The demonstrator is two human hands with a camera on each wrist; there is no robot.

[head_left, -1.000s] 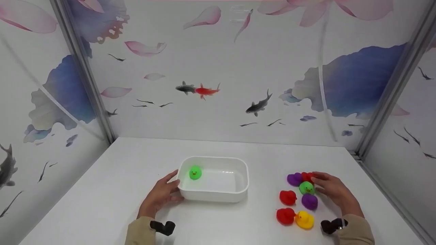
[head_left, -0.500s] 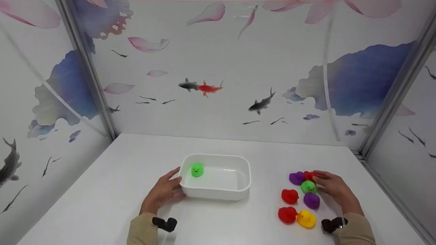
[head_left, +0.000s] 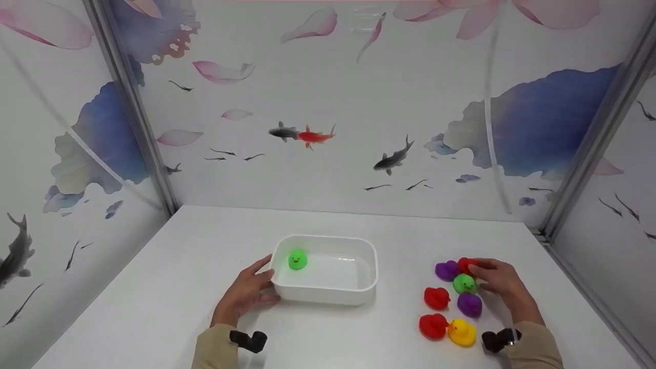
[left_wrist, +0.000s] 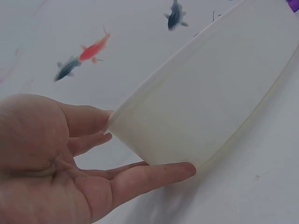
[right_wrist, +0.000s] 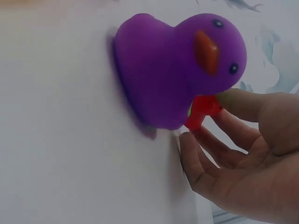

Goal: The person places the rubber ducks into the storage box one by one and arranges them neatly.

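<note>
Little has moved; the right hand (head_left: 499, 279) sits marginally further over the red duck (head_left: 464, 264).
Its fingers curl round that duck on the worktop (head_left: 394, 328) from the outer side, presumably because a purple duck (head_left: 447, 270) crowds the other. The left hand (head_left: 245, 290) touches the white box (head_left: 324, 295) with relaxed fingers, seemingly steadying it.

Printed panels (head_left: 31, 128) border a white table (head_left: 328, 333)
Behind the table, the back panel (head_left: 338, 92) bears a red fish print (head_left: 313, 136) and a blue leaf print (head_left: 543, 123); metal posts (head_left: 132, 105) stand at the table's far corners.
</note>
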